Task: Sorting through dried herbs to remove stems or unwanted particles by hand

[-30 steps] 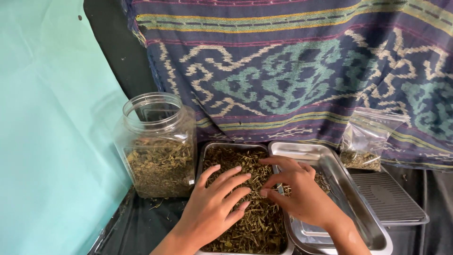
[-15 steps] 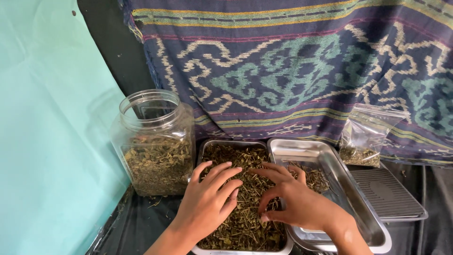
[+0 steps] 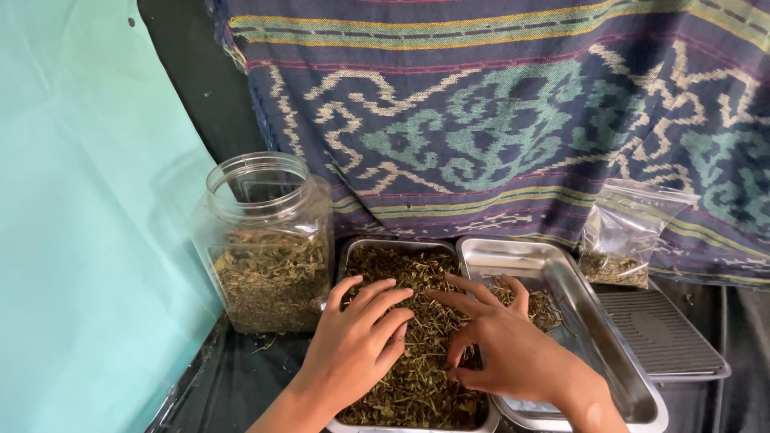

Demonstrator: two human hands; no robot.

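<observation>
Two hands flat in dried herbs [image 3: 417, 377]: left hand [image 3: 353, 349] open, fingers spread on the herb tray [image 3: 353, 252]; right hand [image 3: 505, 345] open, curled over the seam to the second tray [image 3: 577, 281]. Jar [image 3: 269, 248] left of left hand, bag [image 3: 622, 232] beyond right

Black tabletop [image 3: 241, 385], jar [image 3: 269, 244], two trays [image 3: 561, 265], scale [image 3: 666, 337]

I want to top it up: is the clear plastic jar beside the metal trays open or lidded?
Open. The clear plastic jar stands upright with a bare threaded mouth, no lid on it, and dried herbs fill roughly its lower half.
</observation>
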